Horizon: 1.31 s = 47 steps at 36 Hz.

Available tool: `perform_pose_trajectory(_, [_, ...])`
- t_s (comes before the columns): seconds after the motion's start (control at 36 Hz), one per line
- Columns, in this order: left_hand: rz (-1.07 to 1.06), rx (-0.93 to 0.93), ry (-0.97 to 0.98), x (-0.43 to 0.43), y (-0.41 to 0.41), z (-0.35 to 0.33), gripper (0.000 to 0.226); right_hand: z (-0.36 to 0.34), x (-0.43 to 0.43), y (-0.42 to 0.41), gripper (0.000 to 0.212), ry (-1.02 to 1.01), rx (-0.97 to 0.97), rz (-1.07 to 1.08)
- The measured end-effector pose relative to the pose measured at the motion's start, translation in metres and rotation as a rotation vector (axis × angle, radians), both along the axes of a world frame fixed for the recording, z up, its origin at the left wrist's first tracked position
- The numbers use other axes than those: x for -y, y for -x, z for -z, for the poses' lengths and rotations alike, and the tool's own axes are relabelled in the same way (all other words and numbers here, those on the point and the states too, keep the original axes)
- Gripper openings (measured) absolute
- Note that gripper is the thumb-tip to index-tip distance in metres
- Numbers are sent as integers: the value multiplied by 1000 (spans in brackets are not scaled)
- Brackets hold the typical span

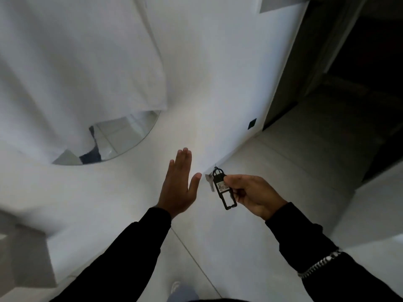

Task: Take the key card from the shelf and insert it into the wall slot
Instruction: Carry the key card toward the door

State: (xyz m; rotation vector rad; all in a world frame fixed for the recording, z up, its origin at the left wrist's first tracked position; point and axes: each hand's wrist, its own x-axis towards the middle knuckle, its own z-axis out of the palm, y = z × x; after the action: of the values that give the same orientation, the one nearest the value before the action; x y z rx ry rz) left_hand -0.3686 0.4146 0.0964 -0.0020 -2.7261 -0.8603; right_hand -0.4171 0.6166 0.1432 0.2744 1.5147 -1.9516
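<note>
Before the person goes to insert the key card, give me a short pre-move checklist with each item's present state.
1. Key card in the right hand: ok, pinched at its label.
2. Metal key hanging clear of the card's free end: ok.
3. Left hand empty: ok, open and flat toward the wall.
4. Wall slot located: cannot tell; only a small dark plate low on the wall.
5. Card end aimed at a slot: not ok.

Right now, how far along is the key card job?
Pickup looks done: the right hand pinches the black key card tag, a metal key hanging off it. The left hand is open and flat by the white wall. Left: insertion. No slot is clearly visible; the small dark wall plate is unidentifiable.
</note>
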Motion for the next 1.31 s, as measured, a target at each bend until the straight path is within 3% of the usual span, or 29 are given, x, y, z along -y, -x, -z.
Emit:
perform_pose_trajectory(0.39, [188, -75, -146, -102, 265, 2, 71, -18, -103, 213, 23, 21, -66, 89])
perform_pose_trajectory(0.75, [346, -143, -52, -191, 512, -35, 66, -27, -195, 421, 19, 96, -109, 239])
perform_pose_trajectory(0.86, [315, -159, -61, -228, 581, -37, 63, -23, -236, 491, 19, 89, -129, 237])
perform_pose_trajectory(0.97, [264, -172, -72, -262, 642, -43, 64, -29, -275, 558, 4, 59, -182, 199])
perform_pose_trajectory(1.08, [173, -205, -45, -279, 698, -57, 70, -40, -308, 620, 21, 8, -228, 108])
perform_pose_trajectory(1.31, [-59, -360, -62, -281, 782, -103, 67, -72, -321, 746, 27, -132, -435, -145])
